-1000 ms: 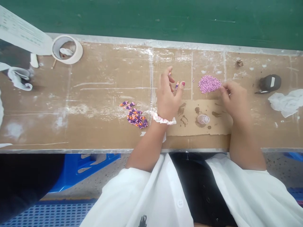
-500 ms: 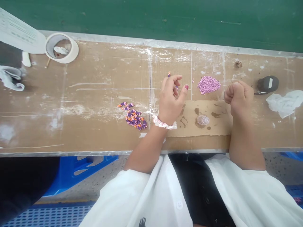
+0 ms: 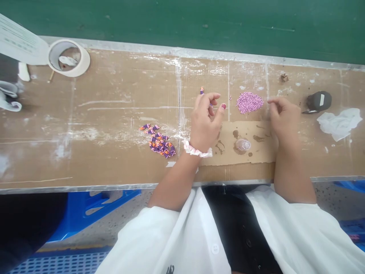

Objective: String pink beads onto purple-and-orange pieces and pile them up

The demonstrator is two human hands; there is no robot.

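My left hand point(image 3: 203, 121), with a white scrunchie at the wrist, is curled, pinching a small purple and orange piece point(image 3: 202, 90) at its fingertips. My right hand point(image 3: 283, 116) rests on the cardboard, its fingers reaching left toward a heap of tiny pink beads point(image 3: 249, 102); whether it holds anything is hidden. A cluster of several purple and orange pieces point(image 3: 159, 141) lies left of my left wrist. A small clear blob point(image 3: 243, 144) sits on a stained cardboard patch between my forearms.
A roll of masking tape point(image 3: 69, 58) and a white sheet point(image 3: 19, 42) lie at the far left. A dark small object point(image 3: 318, 102) and a crumpled white tissue point(image 3: 339, 121) are at the right. A blue stool point(image 3: 94, 209) stands below the bench edge.
My right hand pulled back from the pink beads into a fist, then stretched its fingers toward them again. My left hand curled its fingers closer around the small piece.
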